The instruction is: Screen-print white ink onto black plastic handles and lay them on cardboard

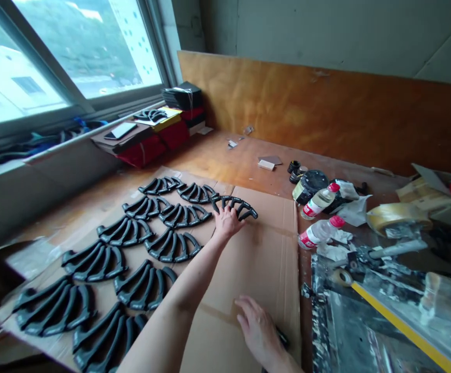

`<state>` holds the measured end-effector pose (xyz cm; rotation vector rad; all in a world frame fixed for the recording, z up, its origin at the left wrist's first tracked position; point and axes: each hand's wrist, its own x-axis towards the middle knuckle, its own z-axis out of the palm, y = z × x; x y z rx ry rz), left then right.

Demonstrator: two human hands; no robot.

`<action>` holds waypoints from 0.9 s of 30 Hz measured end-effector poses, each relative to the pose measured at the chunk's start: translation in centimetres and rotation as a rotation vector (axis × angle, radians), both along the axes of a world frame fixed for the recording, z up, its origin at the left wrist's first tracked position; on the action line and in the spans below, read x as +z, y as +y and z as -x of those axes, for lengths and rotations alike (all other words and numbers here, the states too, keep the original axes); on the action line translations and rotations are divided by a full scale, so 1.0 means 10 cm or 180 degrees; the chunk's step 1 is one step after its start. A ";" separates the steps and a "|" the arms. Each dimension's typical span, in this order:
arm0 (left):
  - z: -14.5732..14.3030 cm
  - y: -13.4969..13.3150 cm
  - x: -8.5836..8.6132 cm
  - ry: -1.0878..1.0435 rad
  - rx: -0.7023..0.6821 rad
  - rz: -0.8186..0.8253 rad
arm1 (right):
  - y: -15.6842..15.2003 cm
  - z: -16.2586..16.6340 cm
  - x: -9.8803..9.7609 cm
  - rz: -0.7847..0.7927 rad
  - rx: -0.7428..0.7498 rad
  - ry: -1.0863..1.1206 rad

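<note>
"Head view first: where was the black fan-shaped frame (244, 204)?"

"At the far end of the cardboard sheet (256, 269), with the left hand (228, 221) grasping it, fingers on its bars. Ten similar frames (174, 258) lay beside it in two rows."

"And the right hand (258, 331)?"

"Let go of everything, as far as I saw: fingers loose and parted, low over the near part of the sheet. Something dark showed partly behind it, too hidden to name."

"Any containers?"

"Two clear plastic bottles stood or leaned just off the sheet's right edge. The farther bottle (319, 203) looked to have pale liquid in it; what the nearer bottle (317, 235) held, I couldn't tell. Behind them were a wide tub (311, 187), dark on top, and some small black pots (294, 167), contents unseen."

"Could you read the labels?"

"No. Both bottles had reddish caps and red-and-white labels, but the print was too small, so no brand. The tub's pale side was smeared dark."
</note>
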<state>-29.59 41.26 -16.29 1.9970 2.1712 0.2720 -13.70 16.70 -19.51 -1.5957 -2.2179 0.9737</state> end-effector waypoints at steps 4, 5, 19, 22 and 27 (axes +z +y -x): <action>0.01 0.72 -0.08 -0.0075 -0.0195 0.0162 | -0.21 0.08 -0.44 0.0335 0.0258 -0.0303; 0.01 0.83 -0.11 -0.0096 -0.0196 0.0196 | -0.21 0.12 -0.54 0.0411 0.0306 -0.0377; -0.04 0.99 -0.34 -0.0169 0.0398 0.0095 | 0.16 0.43 -0.38 0.0468 0.0486 -0.0424; 0.00 0.67 -0.43 -0.0224 0.0061 -0.0139 | 0.12 0.43 -0.29 0.0551 0.0686 -0.0445; 0.04 0.06 -0.58 -0.0317 -0.0153 -0.0460 | -0.07 0.14 0.06 0.0468 0.0589 0.0039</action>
